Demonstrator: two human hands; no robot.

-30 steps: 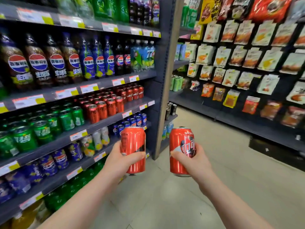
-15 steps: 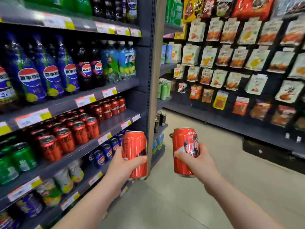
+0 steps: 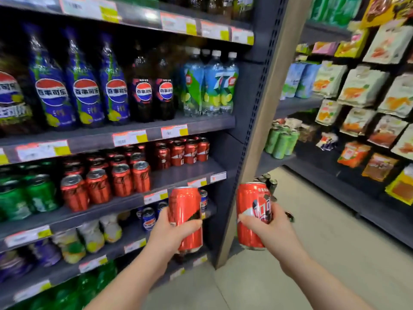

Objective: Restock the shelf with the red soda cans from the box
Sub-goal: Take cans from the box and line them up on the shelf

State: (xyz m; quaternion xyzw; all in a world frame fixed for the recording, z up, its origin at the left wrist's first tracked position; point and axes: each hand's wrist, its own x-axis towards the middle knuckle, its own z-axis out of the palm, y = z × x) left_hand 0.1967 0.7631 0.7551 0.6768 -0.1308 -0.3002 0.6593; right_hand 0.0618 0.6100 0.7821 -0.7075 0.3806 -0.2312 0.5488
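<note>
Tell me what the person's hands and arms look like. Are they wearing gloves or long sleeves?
No gloves, and no sleeves in view. The left hand and right hand are bare, and so are both forearms as far as the picture reaches. No watch or bracelet on either wrist, and no rings that I can see.

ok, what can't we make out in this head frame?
- Box: outside the head view.
- Price tags: print blurred, unreadable.
- Shelved red cans: rear rows hidden by front cans and shadow.
- Left can: label turned away, partly covered by the left hand.
- Right can: lower label covered by the right hand.
- Green bottles: blurred, cut off by the bottom edge.
</note>
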